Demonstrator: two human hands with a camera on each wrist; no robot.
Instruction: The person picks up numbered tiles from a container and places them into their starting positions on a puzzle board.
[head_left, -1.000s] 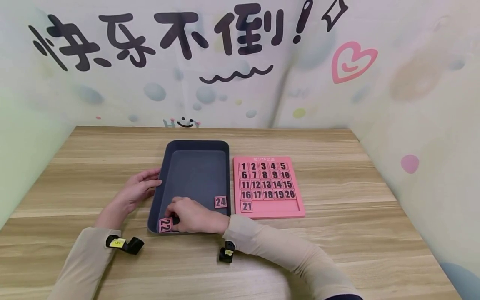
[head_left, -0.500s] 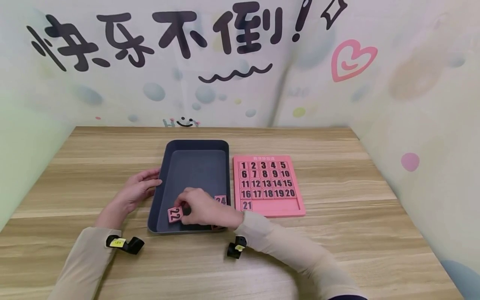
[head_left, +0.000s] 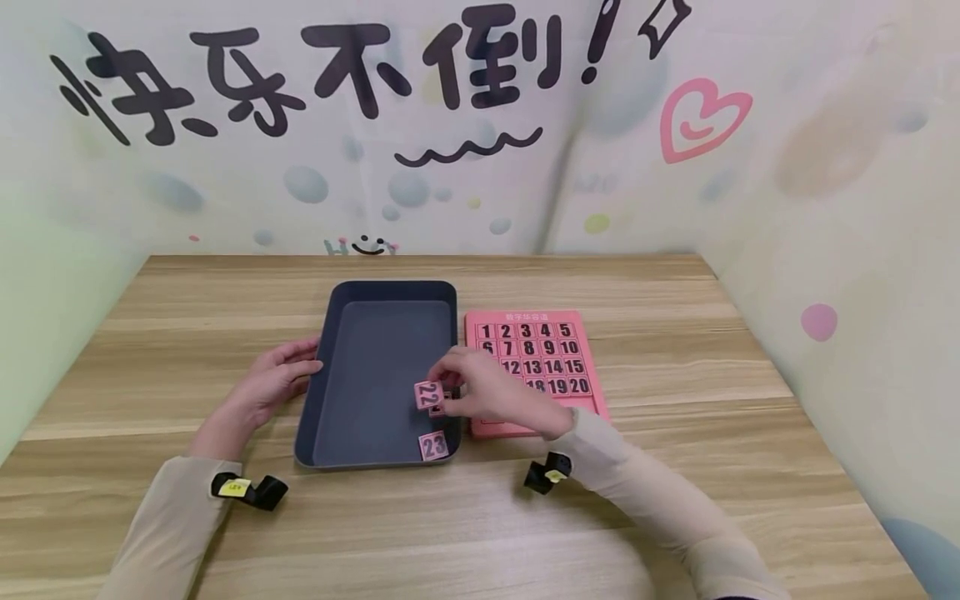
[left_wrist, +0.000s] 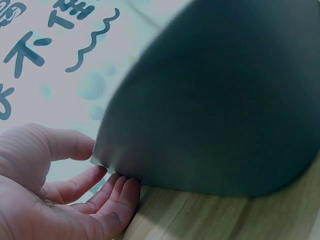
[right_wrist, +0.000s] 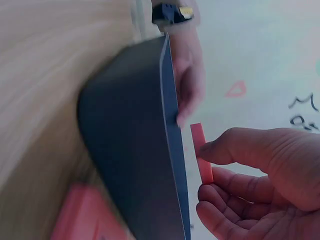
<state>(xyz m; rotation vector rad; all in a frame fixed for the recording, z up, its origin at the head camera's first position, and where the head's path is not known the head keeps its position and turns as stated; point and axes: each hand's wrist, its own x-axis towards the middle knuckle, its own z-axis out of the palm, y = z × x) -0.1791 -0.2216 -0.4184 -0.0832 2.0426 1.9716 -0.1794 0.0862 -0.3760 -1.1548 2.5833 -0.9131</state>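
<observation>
A pink number tile marked 22 (head_left: 428, 395) is pinched between thumb and fingers of my right hand (head_left: 487, 385), raised over the right side of the dark blue tray (head_left: 375, 358). In the right wrist view the tile (right_wrist: 201, 152) appears edge-on. My left hand (head_left: 277, 379) holds the tray's left rim; the left wrist view shows its thumb at the rim and fingers against the outer wall. Tile 23 (head_left: 432, 446) lies in the tray's lower right corner. Another tile (head_left: 437, 411) is mostly hidden beneath tile 22.
Right of the tray lies a pink number board (head_left: 531, 318), with rows of tiles in order. My right hand and forearm cover its lower left part. The wooden table (head_left: 360, 533) meets a printed wall (head_left: 450, 208) at the back.
My right hand has lifted tile 22 from the tray's lower left and carried it right, towards the board. Tile 23 has come into view. The left hand stays at the rim.
</observation>
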